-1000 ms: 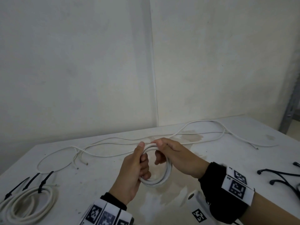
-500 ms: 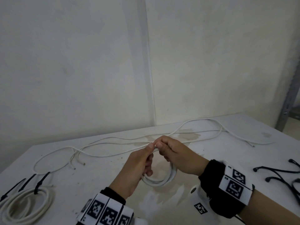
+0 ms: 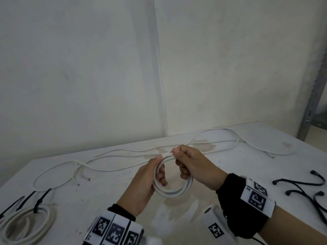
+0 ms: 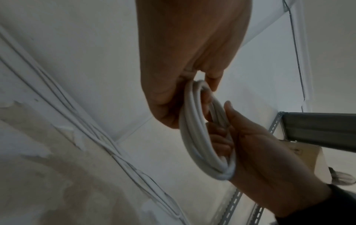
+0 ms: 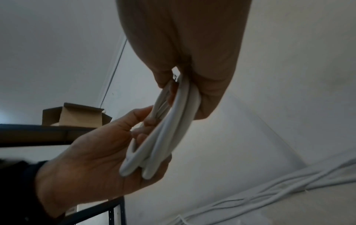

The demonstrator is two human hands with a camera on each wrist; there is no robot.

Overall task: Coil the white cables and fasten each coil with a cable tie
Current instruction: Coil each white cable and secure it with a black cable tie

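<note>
White coil [image 3: 172,190] gripped both hands; fingers [image 3: 161,175] partly hidden inside.

Smooth matt plastic coil [image 3: 172,190].

coil [image 3: 174,189]: white | cable ties [image 3: 300,187]: black | wrist bands [image 3: 256,197]: white (black square codes) | table [image 3: 106,200]: white, brown stains

Centre of desk [image 3: 109,195]: held coil [image 3: 172,190], between left hand [image 3: 141,188] and right hand [image 3: 194,167].
12 o'clock: loose cables [image 3: 123,165], behind coil.
8 o'clock: tied coil [image 3: 26,223].
3 o'clock: cable ties [image 3: 300,188].
</note>
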